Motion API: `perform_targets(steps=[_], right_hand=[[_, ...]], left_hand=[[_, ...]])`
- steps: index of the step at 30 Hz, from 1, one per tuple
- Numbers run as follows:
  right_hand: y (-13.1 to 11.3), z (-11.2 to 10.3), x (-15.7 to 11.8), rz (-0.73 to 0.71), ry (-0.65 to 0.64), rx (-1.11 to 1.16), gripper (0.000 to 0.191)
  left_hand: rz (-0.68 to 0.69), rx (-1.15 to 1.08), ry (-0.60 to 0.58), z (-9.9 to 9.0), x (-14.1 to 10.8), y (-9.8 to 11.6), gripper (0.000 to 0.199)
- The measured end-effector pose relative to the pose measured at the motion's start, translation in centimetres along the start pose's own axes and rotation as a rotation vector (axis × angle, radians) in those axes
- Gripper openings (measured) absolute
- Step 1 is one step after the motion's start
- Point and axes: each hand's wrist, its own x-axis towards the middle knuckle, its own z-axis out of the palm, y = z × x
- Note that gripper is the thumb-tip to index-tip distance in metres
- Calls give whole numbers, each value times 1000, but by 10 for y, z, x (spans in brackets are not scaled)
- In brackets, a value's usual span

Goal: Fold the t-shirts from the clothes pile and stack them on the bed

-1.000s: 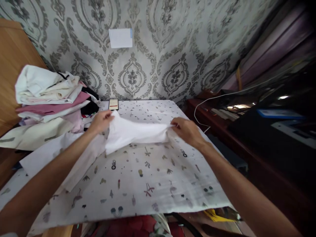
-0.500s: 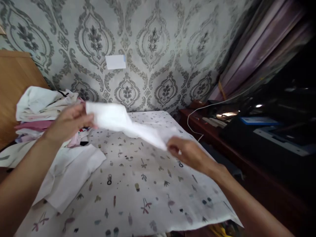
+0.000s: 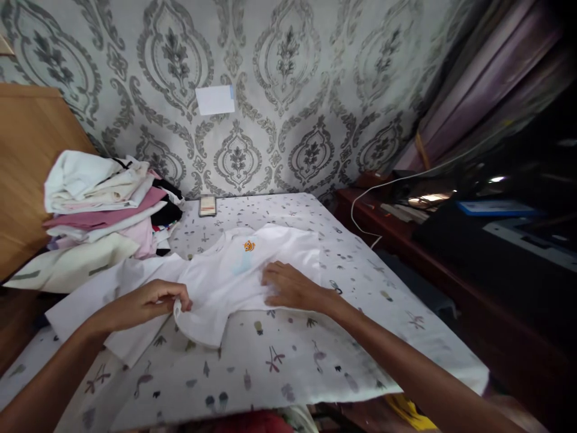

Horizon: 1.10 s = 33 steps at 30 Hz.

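A white T-shirt [image 3: 210,279] with a small orange cartoon figure on its chest lies spread, slightly rumpled, over a patterned sheet [image 3: 252,379]. My left hand [image 3: 151,304] pinches the edge of its near left part, thumb against fingers. On the shirt's right side rests my right hand [image 3: 295,288], fingers apart and lightly bent on the fabric. Another white garment [image 3: 117,282] lies flat beneath and behind my left hand, partly covered by the T-shirt's edge.
A tall stack of folded clothes [image 3: 106,207] stands at the left by a wooden board [image 3: 31,132]. A small framed card [image 3: 208,206] lies near the patterned wall. Along the right runs a dark red ledge [image 3: 356,207] with a white cable [image 3: 354,219].
The T-shirt, held bunched and stretched in the air between both hands, is now down on the sheet and spread out. My right hand has loosened its grip; both hands are lower.
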Motion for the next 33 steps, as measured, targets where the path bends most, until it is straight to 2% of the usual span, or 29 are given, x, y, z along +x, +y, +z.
perform_targets(steps=[2, 6, 8, 11, 12, 13, 14, 16, 17, 18, 20, 22, 24, 26, 28, 29, 31, 33], right_hand=[[-6, 1, -8, 31, -23, 14, 8], [-30, -13, -33, 81, -129, 114, 19], [-46, -25, -42, 85, -303, 252, 16], [-63, -40, -42, 90, -717, 557, 17], [-65, -41, -36, 83, -789, 633, 22], [-66, -39, -29, 72, -783, 662, 27], [-66, -34, -19, 60, -702, 638, 35], [-65, -16, 5, 32, -438, 480, 53], [-64, -4, 17, 7, -346, 398, 59], [-64, 9, 29, -34, -315, 344, 60], [-65, 30, 47, -145, -370, 339, 38], [-63, 43, 57, -209, -409, 447, 13], [-56, 45, 60, -152, -321, 628, 17], [-44, 40, 57, -18, -108, 818, 21], [-30, 33, 52, 121, 132, 959, 27], [-24, 31, 49, 182, 224, 1010, 28], [-14, 30, 45, 286, 314, 1080, 30], [-7, 32, 43, 360, 318, 1100, 30]], left_hand=[[-19, -104, -55, -2, -4, -4, 32], [-33, -213, -53, -3, -10, -7, 36], [-33, -253, -72, -5, -13, -8, 40], [-31, -300, -120, -5, -14, -8, 41], [-29, -298, -129, -4, -13, -7, 40], [-22, -288, -133, -1, -12, -4, 40], [-3, -275, -131, 4, -9, 1, 41], [80, -266, -97, 16, -3, 18, 45], [144, -276, -75, 23, 0, 28, 47], [210, -292, -49, 29, 3, 39, 48], [287, -318, -5, 37, 6, 56, 42], [213, -277, 111, 38, 6, 58, 30], [-22, -72, 306, 37, 0, 43, 22], [-326, 262, 444, 37, -7, 15, 17], [-565, 530, 445, 38, -14, -14, 15], [-626, 586, 425, 38, -17, -25, 17], [-602, 546, 428, 29, -23, -35, 20], [-431, 341, 466, 8, -34, -25, 21]])
